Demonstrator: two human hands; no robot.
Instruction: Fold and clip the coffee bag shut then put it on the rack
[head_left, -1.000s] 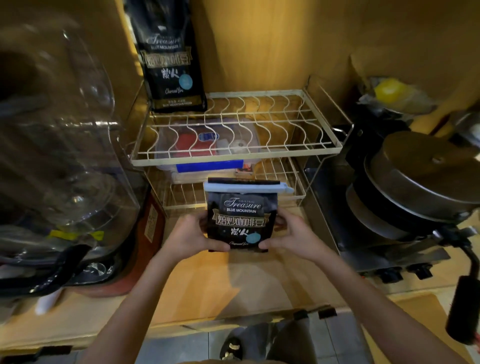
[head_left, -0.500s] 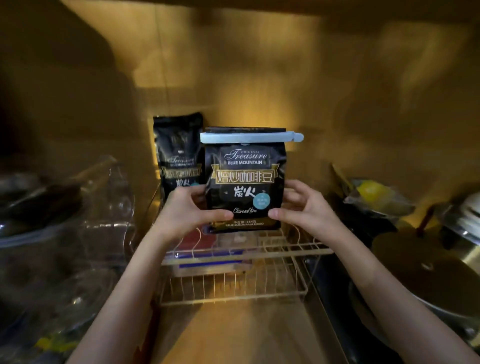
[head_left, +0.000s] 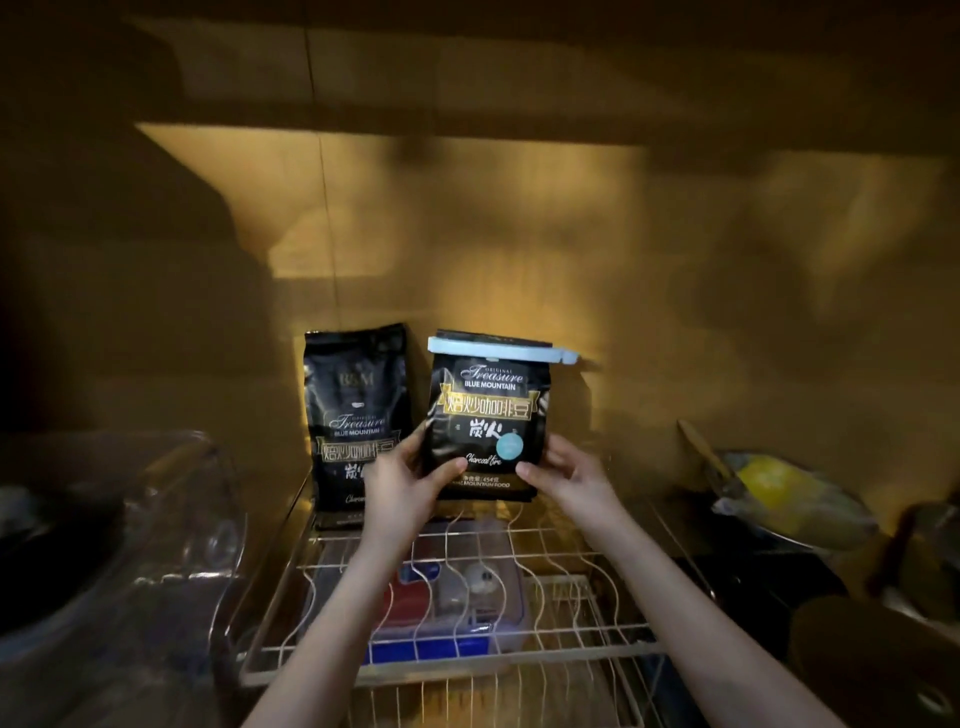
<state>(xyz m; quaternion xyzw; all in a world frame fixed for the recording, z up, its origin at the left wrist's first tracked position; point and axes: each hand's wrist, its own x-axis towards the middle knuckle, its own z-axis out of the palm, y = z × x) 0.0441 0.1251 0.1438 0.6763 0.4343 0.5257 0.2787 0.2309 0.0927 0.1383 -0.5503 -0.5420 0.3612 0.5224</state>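
**Inspector:** White wire, the rack (head_left: 566, 582): its top shelf runs under both forearms, with a clear lidded box (head_left: 452, 597) on the tier below. Above it, the left hand (head_left: 402, 486) and right hand (head_left: 569, 480) each grip a lower side edge of the coffee bag (head_left: 485, 423), thumbs on the front face.

**Assessor:** Where does the bag sit?

**Inspector:** Upright at the back of the top shelf. I cannot tell whether its base touches the wire. A pale blue clip (head_left: 501, 351) clamps the folded top. A second bag (head_left: 356, 421) stands just beside it, on its left, near the wall.

**Assessor:** Handling?

**Inspector:** In my judgement, glossy film, likely slippery; soft-walled yet firm with contents, moderately heavy. Hold the lower sides, not the clip.
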